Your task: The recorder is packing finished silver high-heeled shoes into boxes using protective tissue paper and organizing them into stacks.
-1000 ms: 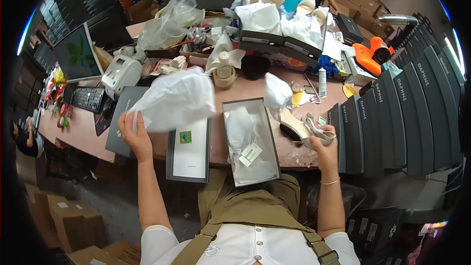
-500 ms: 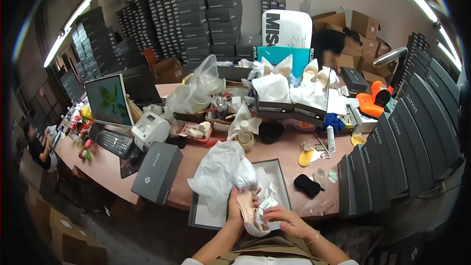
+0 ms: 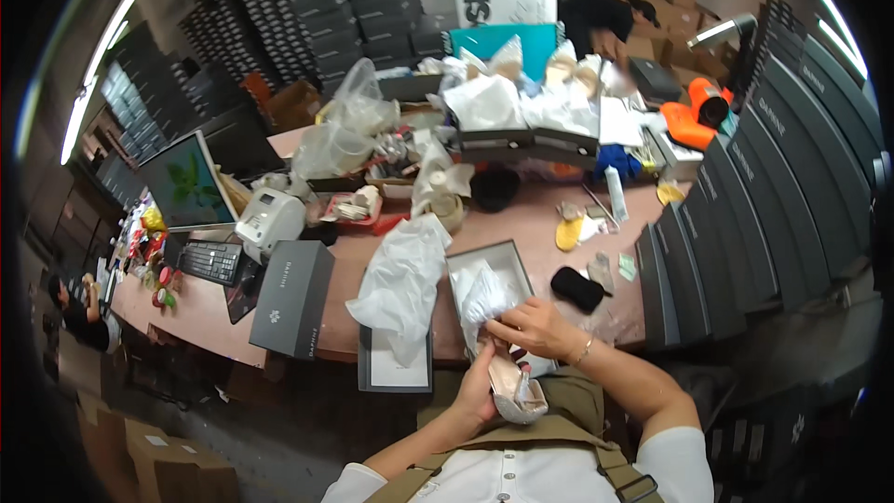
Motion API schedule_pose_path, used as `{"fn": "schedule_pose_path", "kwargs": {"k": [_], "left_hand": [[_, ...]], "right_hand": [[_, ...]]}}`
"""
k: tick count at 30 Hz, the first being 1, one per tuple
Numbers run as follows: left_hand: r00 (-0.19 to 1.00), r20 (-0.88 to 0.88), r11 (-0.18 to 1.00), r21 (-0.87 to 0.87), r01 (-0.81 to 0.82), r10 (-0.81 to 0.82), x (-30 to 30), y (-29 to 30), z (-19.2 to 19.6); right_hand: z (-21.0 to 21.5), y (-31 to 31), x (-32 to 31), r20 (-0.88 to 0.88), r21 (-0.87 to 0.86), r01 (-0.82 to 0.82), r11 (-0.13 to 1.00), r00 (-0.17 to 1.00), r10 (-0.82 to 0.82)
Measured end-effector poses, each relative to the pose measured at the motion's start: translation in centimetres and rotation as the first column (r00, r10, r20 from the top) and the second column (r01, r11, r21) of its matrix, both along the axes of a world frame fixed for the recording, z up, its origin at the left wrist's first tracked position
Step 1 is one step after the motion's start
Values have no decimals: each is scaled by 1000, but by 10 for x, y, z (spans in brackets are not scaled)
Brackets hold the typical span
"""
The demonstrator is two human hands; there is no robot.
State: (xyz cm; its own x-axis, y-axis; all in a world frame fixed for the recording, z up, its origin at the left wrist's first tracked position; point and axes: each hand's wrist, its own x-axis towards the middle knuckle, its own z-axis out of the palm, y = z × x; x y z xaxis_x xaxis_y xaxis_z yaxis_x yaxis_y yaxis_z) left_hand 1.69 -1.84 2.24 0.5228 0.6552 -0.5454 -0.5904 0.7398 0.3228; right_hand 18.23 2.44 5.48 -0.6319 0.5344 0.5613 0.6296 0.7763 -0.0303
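Observation:
A glittery silver shoe [image 3: 520,407] with a beige insole is in my left hand [image 3: 479,393], its fingers wrapped round the side. White wrapping paper [image 3: 482,293] bunches at the shoe's far end. The fingers of my right hand [image 3: 540,328] close on this paper where it meets the shoe. Beyond my hands, an open grey shoe box [image 3: 521,270] with a white inside lies partly hidden under the paper and my right hand. To the left, a crumpled white tissue sheet [image 3: 400,270] drapes over a shallow grey box part [image 3: 421,380] at the table edge.
A closed grey shoe box [image 3: 294,298] stands left, by a white label printer [image 3: 270,222], keyboard [image 3: 210,261] and monitor [image 3: 191,184]. Grey boxes [image 3: 745,214] rise at right. A black pouch [image 3: 577,289] lies right of my hands. Another person [image 3: 605,23] bends at the back.
My right hand has moved from the shoe's near end to the paper at its far end. The shoe has come nearer my body and rightward. The view has shifted.

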Motion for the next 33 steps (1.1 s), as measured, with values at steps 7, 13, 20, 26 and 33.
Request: {"fn": "schedule_pose_path", "kwargs": {"k": [7,13,20,26,33], "left_hand": [[988,-19,988,-13,155,-155,0,-9,6],[979,-105,967,171,191,-175,-11,20,-9],[937,155,941,-85,328,-312,-21,25,-5],[880,213,876,-146,459,-425,-9,30,-15],[704,376,613,-348,710,-602,8,16,-1]], "right_hand": [[-7,-3,4,17,-109,172,979,985,-171],[10,-15,17,-467,-604,-83,793,843,-267],[44,-10,36,-761,-533,-154,832,518,-391],[-26,-36,29,-452,-272,398,876,751,-481],[-50,-73,70,-637,-348,-295,890,-622,-455]]}}
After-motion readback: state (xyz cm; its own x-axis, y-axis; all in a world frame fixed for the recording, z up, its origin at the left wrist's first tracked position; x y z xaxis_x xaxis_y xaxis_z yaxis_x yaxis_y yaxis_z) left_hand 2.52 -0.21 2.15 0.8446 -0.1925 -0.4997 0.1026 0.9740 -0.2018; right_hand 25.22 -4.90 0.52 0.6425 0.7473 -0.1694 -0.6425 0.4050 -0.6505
